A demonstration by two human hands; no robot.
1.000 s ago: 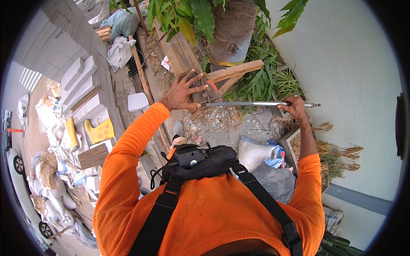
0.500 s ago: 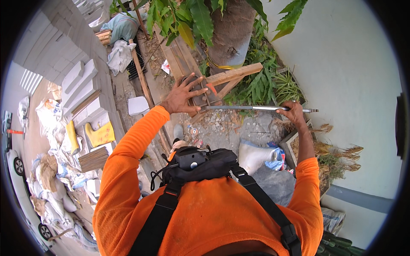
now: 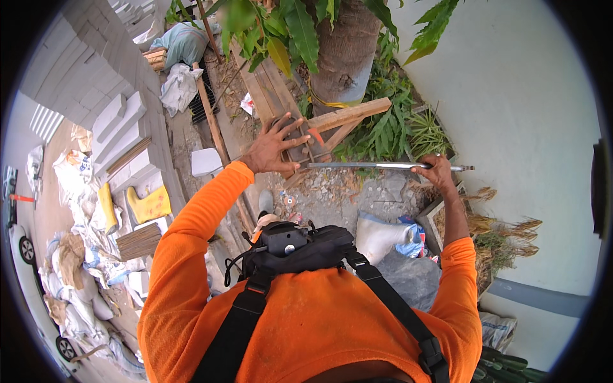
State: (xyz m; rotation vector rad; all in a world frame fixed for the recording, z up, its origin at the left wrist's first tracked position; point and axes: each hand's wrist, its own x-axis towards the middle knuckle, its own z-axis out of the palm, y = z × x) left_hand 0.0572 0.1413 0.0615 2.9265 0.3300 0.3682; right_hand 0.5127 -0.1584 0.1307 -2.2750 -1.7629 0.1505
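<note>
Open gnd (image 3: 357,199), R fingers (image 3: 438,159) nr bar (image 3: 394,165) end

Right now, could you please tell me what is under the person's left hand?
Wooden boards show around the left hand; whatever lies directly beneath it is covered and cannot be seen.

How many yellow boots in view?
2, side by side at picture left: the left boot beside white sacks, the right boot by pale blocks. Others may be hidden.

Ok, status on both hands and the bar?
Left hand spread over planks. Right hand gripping metal bar, held crosswise. Angled timber just beyond bar.
</note>
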